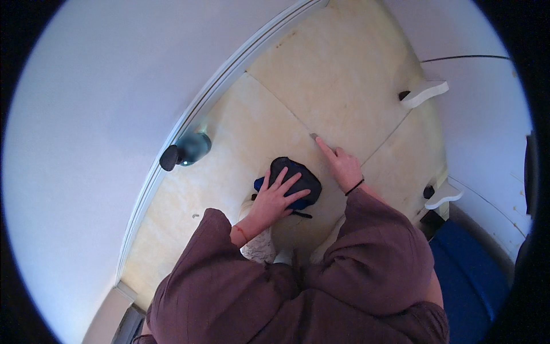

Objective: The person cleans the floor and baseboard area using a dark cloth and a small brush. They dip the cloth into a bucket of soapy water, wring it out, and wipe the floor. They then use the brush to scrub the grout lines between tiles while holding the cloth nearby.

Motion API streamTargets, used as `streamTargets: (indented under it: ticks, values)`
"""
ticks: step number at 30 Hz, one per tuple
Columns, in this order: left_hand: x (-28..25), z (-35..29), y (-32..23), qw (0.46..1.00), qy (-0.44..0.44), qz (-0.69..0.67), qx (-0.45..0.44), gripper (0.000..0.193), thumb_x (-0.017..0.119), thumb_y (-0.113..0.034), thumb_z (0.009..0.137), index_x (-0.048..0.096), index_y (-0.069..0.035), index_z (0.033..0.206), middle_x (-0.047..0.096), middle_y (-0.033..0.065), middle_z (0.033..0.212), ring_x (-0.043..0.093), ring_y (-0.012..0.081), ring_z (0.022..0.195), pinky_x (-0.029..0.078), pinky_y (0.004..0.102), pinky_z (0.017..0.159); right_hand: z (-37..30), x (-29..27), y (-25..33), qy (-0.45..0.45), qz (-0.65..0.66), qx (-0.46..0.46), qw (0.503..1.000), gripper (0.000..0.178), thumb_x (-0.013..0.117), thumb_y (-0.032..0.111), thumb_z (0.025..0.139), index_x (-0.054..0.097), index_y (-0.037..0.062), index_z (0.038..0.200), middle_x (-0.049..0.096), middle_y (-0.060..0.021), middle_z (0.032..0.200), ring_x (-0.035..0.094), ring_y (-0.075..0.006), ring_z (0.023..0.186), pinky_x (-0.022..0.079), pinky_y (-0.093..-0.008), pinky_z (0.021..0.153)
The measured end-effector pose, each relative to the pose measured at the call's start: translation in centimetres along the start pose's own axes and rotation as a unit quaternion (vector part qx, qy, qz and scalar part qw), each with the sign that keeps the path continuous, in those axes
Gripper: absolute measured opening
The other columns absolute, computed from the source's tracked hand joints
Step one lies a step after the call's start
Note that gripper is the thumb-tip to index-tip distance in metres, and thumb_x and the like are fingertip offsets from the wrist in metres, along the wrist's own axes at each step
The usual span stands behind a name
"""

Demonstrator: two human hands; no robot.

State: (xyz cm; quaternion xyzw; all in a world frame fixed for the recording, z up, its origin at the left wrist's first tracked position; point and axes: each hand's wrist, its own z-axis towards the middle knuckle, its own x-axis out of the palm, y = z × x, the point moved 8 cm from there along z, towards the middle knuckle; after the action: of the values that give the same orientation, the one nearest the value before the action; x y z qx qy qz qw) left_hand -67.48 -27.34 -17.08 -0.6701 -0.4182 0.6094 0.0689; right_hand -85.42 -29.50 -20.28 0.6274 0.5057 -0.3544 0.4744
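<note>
My left hand (274,199) lies with fingers spread on top of a dark blue and black fabric item (298,175), which looks like a small pouch or a shoe. A short black strap (301,215) sticks out from its near side. Farther right, my right hand (345,167) is low over the floor, index finger stretched forward and the other fingers curled. At that fingertip a small grey piece (314,136) shows against the tile joint. Whatever the curled fingers grip is hidden.
A teal see-through bottle (196,147) with a black cap is beside the skirting (212,94) on the left. White furniture feet (427,94) stand along the right side. A blue padded item (467,275) is at lower right. Beige tiles (338,63) cover the floor.
</note>
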Motion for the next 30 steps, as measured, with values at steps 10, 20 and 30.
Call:
streamTargets:
  ticks: [10,20,30]
  values:
    - [0.0,0.1,0.1,1.000,-0.002,0.004,-0.002,0.083,0.082,-0.027,0.065,0.046,-0.037,0.139,0.033,0.0045,0.152,0.026,0.0348,0.143,0.022,0.0647,0.112,3.2,0.1,1.0,-0.032,-0.004,-0.025,0.999,0.079,0.056,0.001,0.080,0.035,0.0325,0.149,0.060,-0.0149,0.082,0.063,-0.0339,0.061,0.054,-0.0434,0.055]
    - [0.4,-0.2,0.3,1.000,0.006,-0.004,0.003,0.081,0.081,-0.027,0.067,0.046,-0.037,0.139,0.031,0.0046,0.153,0.024,0.0352,0.144,0.022,0.0656,0.112,5.8,-0.4,2.3,-0.048,-0.019,-0.035,0.998,0.080,0.055,0.001,0.080,0.033,0.0322,0.150,0.059,-0.0153,0.079,0.063,-0.0344,0.060,0.054,-0.0429,0.055]
    - [0.3,-0.4,0.4,1.000,-0.003,-0.003,0.001,0.081,0.081,-0.026,0.068,0.045,-0.036,0.139,0.032,0.0053,0.153,0.025,0.0351,0.144,0.022,0.0653,0.112,7.4,-1.0,3.3,-0.062,-0.026,-0.057,0.996,0.078,0.054,0.003,0.081,0.031,0.0320,0.150,0.058,-0.0136,0.078,0.063,-0.0319,0.057,0.053,-0.0426,0.051]
